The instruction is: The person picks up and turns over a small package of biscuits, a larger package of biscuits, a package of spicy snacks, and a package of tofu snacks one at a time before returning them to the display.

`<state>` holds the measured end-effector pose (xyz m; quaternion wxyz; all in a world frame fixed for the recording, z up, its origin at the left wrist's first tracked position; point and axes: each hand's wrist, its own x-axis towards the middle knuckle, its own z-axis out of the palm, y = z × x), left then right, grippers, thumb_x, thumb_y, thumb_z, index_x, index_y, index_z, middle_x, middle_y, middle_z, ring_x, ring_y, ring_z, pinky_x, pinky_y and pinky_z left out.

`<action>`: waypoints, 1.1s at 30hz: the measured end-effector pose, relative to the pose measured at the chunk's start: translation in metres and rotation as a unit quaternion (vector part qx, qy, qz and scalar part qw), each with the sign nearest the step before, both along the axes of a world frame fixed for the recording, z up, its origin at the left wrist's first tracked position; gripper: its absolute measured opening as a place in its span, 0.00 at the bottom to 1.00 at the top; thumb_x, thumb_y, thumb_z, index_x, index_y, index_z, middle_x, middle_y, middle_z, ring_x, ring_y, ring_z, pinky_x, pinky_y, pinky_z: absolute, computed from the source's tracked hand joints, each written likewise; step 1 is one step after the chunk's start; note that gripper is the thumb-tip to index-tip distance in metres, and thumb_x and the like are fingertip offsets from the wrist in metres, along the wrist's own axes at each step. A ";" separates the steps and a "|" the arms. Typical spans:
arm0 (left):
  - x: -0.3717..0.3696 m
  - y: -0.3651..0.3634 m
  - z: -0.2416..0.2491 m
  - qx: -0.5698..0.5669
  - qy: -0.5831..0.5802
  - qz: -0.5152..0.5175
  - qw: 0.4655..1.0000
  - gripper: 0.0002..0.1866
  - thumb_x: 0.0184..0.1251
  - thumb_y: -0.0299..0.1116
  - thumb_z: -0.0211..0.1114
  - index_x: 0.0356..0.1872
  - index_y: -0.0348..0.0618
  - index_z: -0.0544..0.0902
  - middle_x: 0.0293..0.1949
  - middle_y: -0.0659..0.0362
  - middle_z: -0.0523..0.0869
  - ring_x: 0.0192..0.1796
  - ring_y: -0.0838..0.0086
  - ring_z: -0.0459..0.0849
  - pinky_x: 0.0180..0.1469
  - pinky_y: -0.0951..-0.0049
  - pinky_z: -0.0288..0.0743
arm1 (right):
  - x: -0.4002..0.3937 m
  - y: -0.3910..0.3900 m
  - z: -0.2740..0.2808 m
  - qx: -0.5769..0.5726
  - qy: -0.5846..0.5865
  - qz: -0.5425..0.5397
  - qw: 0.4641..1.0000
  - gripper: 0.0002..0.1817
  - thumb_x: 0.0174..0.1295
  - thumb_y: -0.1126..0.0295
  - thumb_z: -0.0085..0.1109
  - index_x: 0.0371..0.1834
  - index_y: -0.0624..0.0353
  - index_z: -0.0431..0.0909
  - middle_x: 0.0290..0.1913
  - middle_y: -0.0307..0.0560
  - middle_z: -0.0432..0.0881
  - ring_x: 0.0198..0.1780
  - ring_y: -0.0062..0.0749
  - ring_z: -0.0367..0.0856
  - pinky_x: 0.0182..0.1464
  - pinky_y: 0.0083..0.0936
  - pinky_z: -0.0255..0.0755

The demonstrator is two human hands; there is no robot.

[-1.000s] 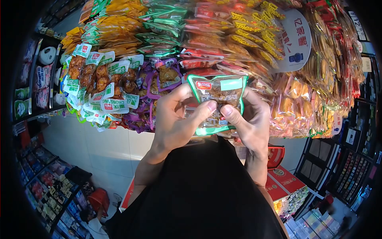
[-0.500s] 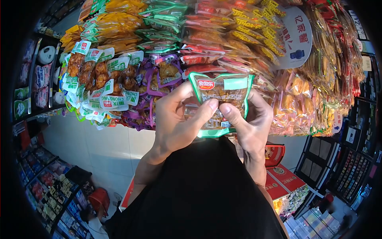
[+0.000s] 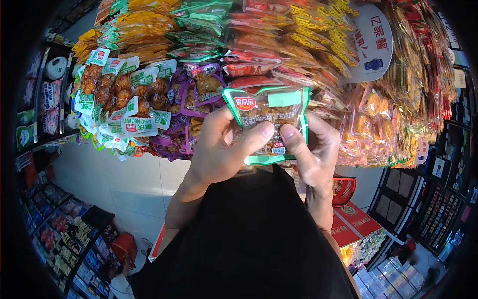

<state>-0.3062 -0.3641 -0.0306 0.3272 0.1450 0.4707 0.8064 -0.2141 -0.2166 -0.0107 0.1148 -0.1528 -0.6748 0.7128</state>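
Between both hands is a green-edged snack packet (image 3: 273, 112) with a clear middle, a red label and brown food inside. My left hand (image 3: 221, 144) grips its left side, thumb pressed on the front and the other fingers mostly hidden behind. On the right side my right hand (image 3: 316, 149) holds it the same way, the two thumbs close together. Just beyond the packet lie red-topped snack packets (image 3: 249, 69). Purple-edged packets (image 3: 199, 89) and white-and-green packets of brown food (image 3: 124, 94) are to the left of my left hand.
Stacked packets with yellow lettering (image 3: 323, 35) and a white oval sign (image 3: 371, 45) stand at the back. Clear pink-toned packets (image 3: 371, 124) lie right. Red boxes (image 3: 353, 224) stand low right. Shelves (image 3: 64, 234) line the left, near a person beside a red basket (image 3: 124, 249).
The packet has shifted slightly left and tilted a little, with both hands still on it. The person at the lower left has moved slightly.
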 end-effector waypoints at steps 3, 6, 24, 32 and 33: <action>0.000 -0.002 0.002 -0.046 -0.030 -0.066 0.996 0.16 0.69 0.26 0.66 0.55 0.33 0.79 0.49 0.58 0.85 0.51 0.79 0.81 0.56 0.73 0.75 | 0.004 0.002 -0.003 0.066 0.005 -0.007 0.998 0.08 0.68 0.74 0.62 0.44 0.68 0.83 0.35 0.37 0.82 0.35 0.15 0.72 0.38 0.17 0.67; 0.002 -0.003 0.000 -0.056 0.003 -0.064 0.996 0.16 0.70 0.26 0.65 0.56 0.33 0.79 0.49 0.57 0.85 0.51 0.79 0.81 0.55 0.73 0.75 | 0.002 0.002 -0.003 0.046 0.008 -0.007 0.999 0.06 0.67 0.74 0.62 0.42 0.67 0.83 0.35 0.37 0.82 0.35 0.15 0.72 0.38 0.17 0.67; 0.003 -0.001 -0.005 -0.052 0.017 0.000 0.999 0.09 0.71 0.26 0.64 0.48 0.34 0.81 0.42 0.60 0.86 0.46 0.82 0.81 0.50 0.77 0.75 | -0.006 -0.006 -0.007 -0.061 0.010 -0.020 0.998 0.04 0.69 0.78 0.60 0.44 0.67 0.80 0.35 0.36 0.81 0.35 0.14 0.74 0.40 0.17 0.69; 0.003 0.005 -0.010 -0.033 0.048 0.090 0.994 0.07 0.71 0.26 0.63 0.45 0.33 0.82 0.41 0.62 0.84 0.44 0.83 0.79 0.49 0.79 0.73 | -0.013 -0.011 -0.007 -0.015 0.031 -0.041 0.999 0.07 0.69 0.76 0.62 0.46 0.68 0.80 0.35 0.38 0.81 0.34 0.15 0.75 0.35 0.16 0.69; 0.002 0.005 -0.011 -0.032 0.048 0.091 0.994 0.07 0.71 0.26 0.63 0.45 0.33 0.82 0.41 0.62 0.84 0.44 0.83 0.79 0.49 0.79 0.73 | -0.016 -0.013 -0.006 0.013 0.052 -0.071 0.996 0.09 0.69 0.75 0.63 0.47 0.68 0.80 0.36 0.39 0.82 0.34 0.15 0.75 0.34 0.15 0.69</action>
